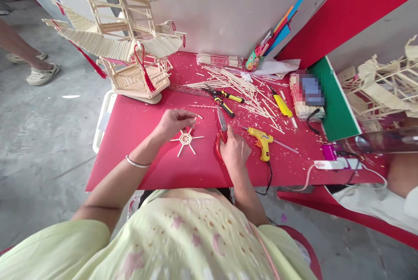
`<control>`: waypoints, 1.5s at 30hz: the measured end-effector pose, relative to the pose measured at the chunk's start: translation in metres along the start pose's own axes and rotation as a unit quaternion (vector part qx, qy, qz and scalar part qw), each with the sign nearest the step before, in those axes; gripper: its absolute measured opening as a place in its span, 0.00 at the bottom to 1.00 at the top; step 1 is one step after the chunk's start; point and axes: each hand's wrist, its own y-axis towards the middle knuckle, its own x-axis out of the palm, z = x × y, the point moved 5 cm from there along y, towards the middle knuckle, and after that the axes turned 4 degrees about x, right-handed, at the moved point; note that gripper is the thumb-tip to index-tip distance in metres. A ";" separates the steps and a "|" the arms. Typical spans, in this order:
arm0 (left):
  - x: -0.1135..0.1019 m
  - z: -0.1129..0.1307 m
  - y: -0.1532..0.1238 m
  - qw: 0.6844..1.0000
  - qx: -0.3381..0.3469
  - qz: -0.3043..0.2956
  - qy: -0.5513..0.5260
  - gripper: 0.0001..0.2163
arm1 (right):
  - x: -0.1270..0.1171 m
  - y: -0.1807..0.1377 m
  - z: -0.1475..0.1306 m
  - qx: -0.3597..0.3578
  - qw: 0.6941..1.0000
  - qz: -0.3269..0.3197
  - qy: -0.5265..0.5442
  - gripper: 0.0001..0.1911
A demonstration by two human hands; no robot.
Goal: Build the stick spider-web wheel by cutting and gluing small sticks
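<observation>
My left hand (176, 124) pinches a short piece of wooden stick (200, 116) at its fingertips. Just below that hand, a small star-shaped stick frame (186, 139) lies flat on the red tabletop, with a hexagon at its middle and arms reaching outward. My right hand (234, 147) is wrapped round the red handles of a pair of scissors (222, 121), whose blades point away from me. Beyond the blades are yellow-and-black pliers (225, 97). A yellow glue gun (262, 142) lies to the right of my right hand.
A tiered stick pagoda (130, 53) stands at the back left. Loose sticks (235, 84) and crumbs cover the back middle, near a yellow-handled cutter (281, 103) and a pen cup (254, 59). A power strip (338, 164) with cables lies at right, near another person's arm (403, 173).
</observation>
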 end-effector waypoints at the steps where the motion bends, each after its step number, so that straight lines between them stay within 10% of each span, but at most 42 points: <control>1: -0.008 -0.001 0.003 0.999 -0.003 -0.010 0.037 0.14 | 0.002 0.001 0.001 -0.010 1.000 0.001 -0.004 0.29; 8: -0.015 -0.001 0.008 0.979 -0.027 -0.154 0.133 0.07 | -0.004 -0.007 0.015 -0.087 0.992 0.055 0.070 0.22; 14: -0.016 -0.015 0.013 0.980 -0.104 -0.166 0.032 0.13 | -0.018 -0.017 0.101 0.139 0.984 0.108 -0.019 0.19; 22: -0.022 -0.024 0.013 0.980 -0.100 -0.173 0.019 0.14 | -0.001 -0.011 0.160 0.260 0.966 -0.005 -0.006 0.21; 28: -0.029 -0.019 0.016 0.982 -0.049 -0.159 0.095 0.13 | -0.012 -0.013 0.139 0.178 0.914 0.111 0.347 0.23; 32: -0.030 -0.016 0.025 0.973 -0.023 -0.161 0.163 0.11 | -0.014 -0.013 0.082 0.087 0.829 -0.023 0.552 0.21; 39: -0.028 -0.017 0.027 0.944 0.019 -0.177 0.277 0.08 | -0.010 -0.014 0.002 -0.022 0.943 -0.030 0.330 0.11; 45: -0.026 -0.015 0.023 0.928 0.033 -0.186 0.320 0.09 | 0.003 0.009 0.035 0.026 0.983 0.081 0.162 0.21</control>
